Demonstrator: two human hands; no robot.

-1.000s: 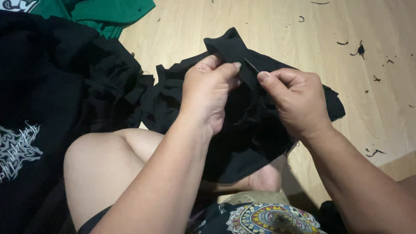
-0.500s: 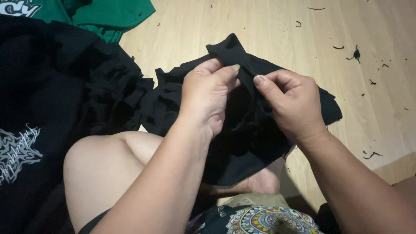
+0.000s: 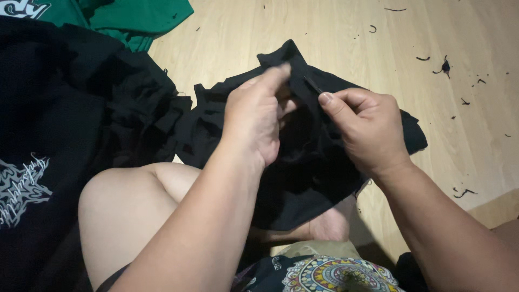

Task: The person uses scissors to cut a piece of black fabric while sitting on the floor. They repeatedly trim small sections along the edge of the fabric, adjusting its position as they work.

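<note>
Currently my left fingers (image 3: pixel 270 75) and right fingers (image 3: pixel 330 100) pinch black cloth (image 3: pixel 324 162); loosening either could drop it.

Both hands are raised close together, left hand (image 3: pixel 257 121) fingers pinched, right hand (image 3: pixel 366 130) curled in a pinch

The black garment (image 3: pixel 303 157) looks like soft matt cloth, the green one (image 3: pixel 135 16) beyond it likewise, on smooth pale wood floor (image 3: pixel 346 32); the thin dark tool (image 3: pixel 312 84) above is possibly metal.
</note>
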